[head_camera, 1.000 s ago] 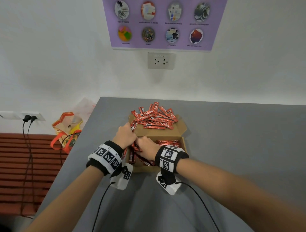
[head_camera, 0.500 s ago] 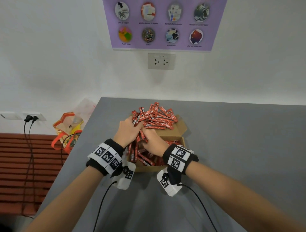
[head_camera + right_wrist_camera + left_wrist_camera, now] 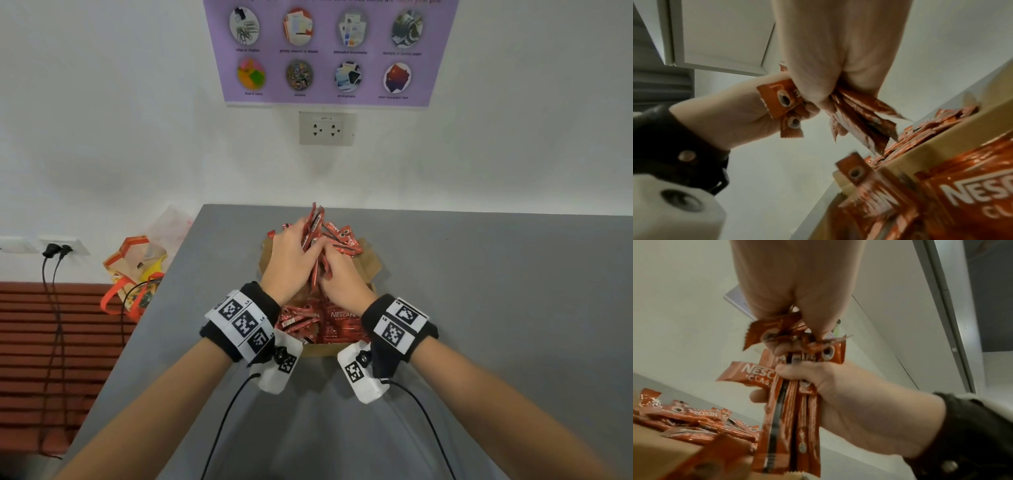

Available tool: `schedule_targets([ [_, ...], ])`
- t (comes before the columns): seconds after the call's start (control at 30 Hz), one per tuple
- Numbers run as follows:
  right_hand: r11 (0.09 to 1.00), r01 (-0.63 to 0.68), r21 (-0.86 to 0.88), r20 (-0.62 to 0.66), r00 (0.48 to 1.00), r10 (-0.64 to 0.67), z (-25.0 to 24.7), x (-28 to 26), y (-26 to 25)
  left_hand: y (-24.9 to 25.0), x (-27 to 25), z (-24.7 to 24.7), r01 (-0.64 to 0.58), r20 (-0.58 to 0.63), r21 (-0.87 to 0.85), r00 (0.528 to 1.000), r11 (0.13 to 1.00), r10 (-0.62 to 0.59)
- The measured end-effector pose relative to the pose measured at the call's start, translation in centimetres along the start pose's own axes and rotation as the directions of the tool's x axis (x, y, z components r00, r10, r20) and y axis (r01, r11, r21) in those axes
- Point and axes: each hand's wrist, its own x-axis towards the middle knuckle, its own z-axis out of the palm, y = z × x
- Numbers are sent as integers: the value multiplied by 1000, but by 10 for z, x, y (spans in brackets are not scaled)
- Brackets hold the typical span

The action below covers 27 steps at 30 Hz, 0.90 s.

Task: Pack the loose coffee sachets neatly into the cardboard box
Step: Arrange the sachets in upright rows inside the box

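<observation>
— Step in hand?

— Gathering and squaring up. Left hand [image 3: 291, 258] and right hand [image 3: 342, 274] both curled round one upright bundle of red foil coffee sachets [image 3: 317, 233], held above the open brown cardboard box [image 3: 373, 265] on the grey table [image 3: 479, 308]. Left-wrist view: thumb and fingers of the left hand [image 3: 797, 288] pinching the bundle's top, right hand [image 3: 838, 394] wrapped round the middle. Some sticks splayed out, not yet aligned.

— Where the rest of the sachets?

— Loose heap of red sachets [image 3: 346, 236] lying on the far flap of the box, just beyond the hands. More red sachets [image 3: 308, 322] already down inside, near side, some flat, some crooked.

— So how far along?

— Probably midway: plenty packed, plenty left on the flap.

— Next move calls for what?

— Likely tapping the bundle's ends level, turning it to lie alongside the ones inside, then lowering it into a free gap. Firm grip needed, since slick foil sticks slide out easily. Worth watching the stray ones poking sideways.
</observation>
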Motion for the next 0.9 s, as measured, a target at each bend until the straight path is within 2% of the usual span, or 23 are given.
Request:
schedule_targets([
  [0.1, 999, -53, 12, -60, 997, 53, -12, -6, 9, -11, 3, -1, 44, 10, 58, 999, 997, -45],
  [0.23, 984, -134, 115, -82, 986, 144, -30, -12, 17, -20, 4, -7, 110, 62, 97, 991, 989, -116],
  [0.4, 988, -109, 108, -169, 978, 126, -40, -17, 23, -24, -2, -6, 76, 219, 176, 969, 981, -114],
  [0.5, 991, -89, 104, -179, 978, 106, -42, -24, 27, -28, -5, -5, 66, 313, 205, 941, 976, -129],
  [0.67, 991, -59, 124, -192, 978, 82, -43, -36, 32, -28, -9, -5, 36, 562, 342, 793, 939, -235],
  [0.77, 985, -76, 155, -182, 978, 104, -44, -40, 32, -31, -11, -3, -7, 684, 457, 642, 889, -347],
  [0.8, 986, -92, 142, -185, 976, 118, -44, -40, 33, -32, -12, -2, 0, 706, 464, 604, 886, -369],
  [0.83, 986, -112, 126, -192, 972, 135, -44, -40, 36, -35, -14, -1, 6, 718, 463, 584, 886, -379],
  [0.9, 982, -160, 98, -205, 963, 177, -42, -40, 42, -38, -17, 1, -24, 723, 487, 572, 873, -387],
])
